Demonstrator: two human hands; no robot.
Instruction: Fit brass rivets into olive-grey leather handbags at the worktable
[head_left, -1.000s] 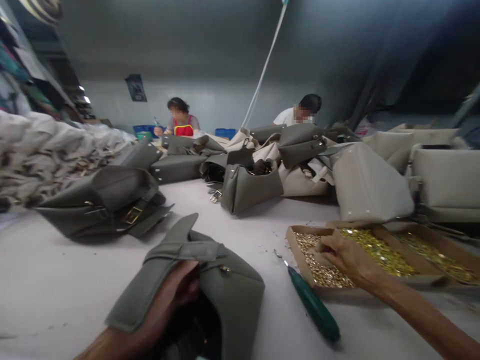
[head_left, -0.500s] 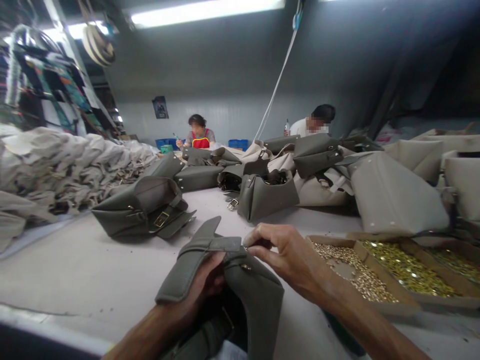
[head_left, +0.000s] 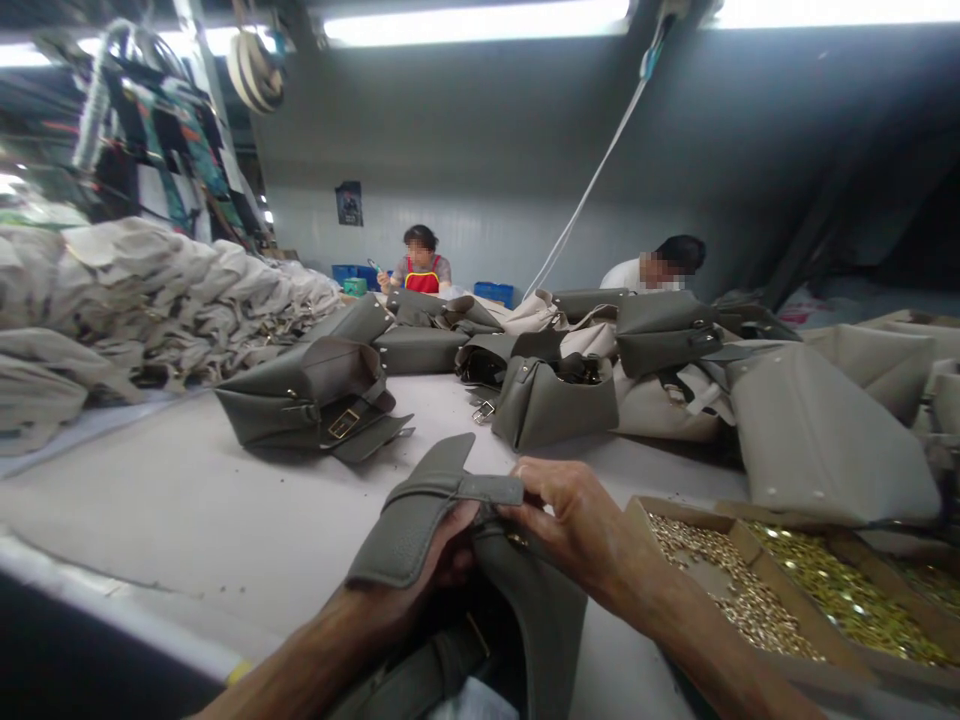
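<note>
A dark grey-green bag (head_left: 544,600) stands open at the bottom middle, with a wide flap (head_left: 401,530) and a short strap (head_left: 491,489) near its top. My left hand (head_left: 442,555) reaches under the flap and grips it from below; the flap hides part of the fingers. The thumb and fingers of my right hand (head_left: 559,500) are closed at the strap's right end. A small metal stud (head_left: 517,540) shows on the bag just below that hand.
Grey-green bags (head_left: 555,405) and pale bags (head_left: 832,440) lie across the table (head_left: 187,490). Cardboard trays (head_left: 750,560) of small metal parts stand at right, pale pieces (head_left: 150,300) are heaped at left. Two people sit beyond.
The view has shifted, so most things appear further right or lower. My right fingers have moved onto the strap's end, which now sticks out straighter to the right.
</note>
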